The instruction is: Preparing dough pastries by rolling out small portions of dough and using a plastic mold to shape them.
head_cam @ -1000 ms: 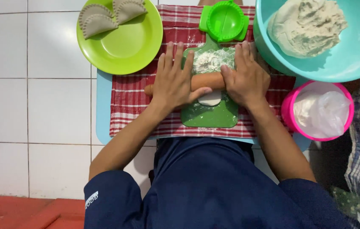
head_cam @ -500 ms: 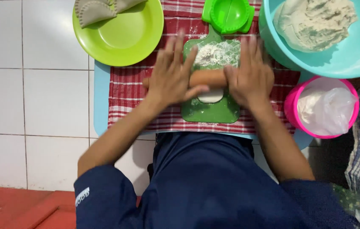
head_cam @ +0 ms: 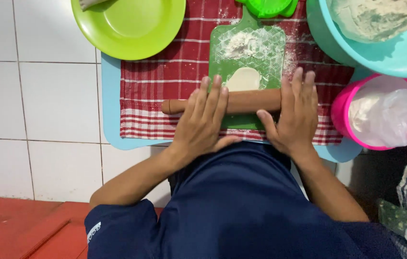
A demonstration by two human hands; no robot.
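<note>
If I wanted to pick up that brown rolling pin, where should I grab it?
Probably by its two ends, coming down from above. The rolling pin lies flat and sideways across the green board, a long round bar. The left hand and right hand already press flat on it, one near each end, fingers stretched over the top. The middle sits by the flattened dough, so avoid that part.

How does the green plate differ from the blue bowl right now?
The green plate is shallow and lime, and the part in view is nearly bare, with only a scrap at its top edge. The blue bowl is deep and turquoise, and holds a mass of pale dough. The plate sits to the left of the green board, the bowl to its right. Both are round and cut off by the frame.
</note>
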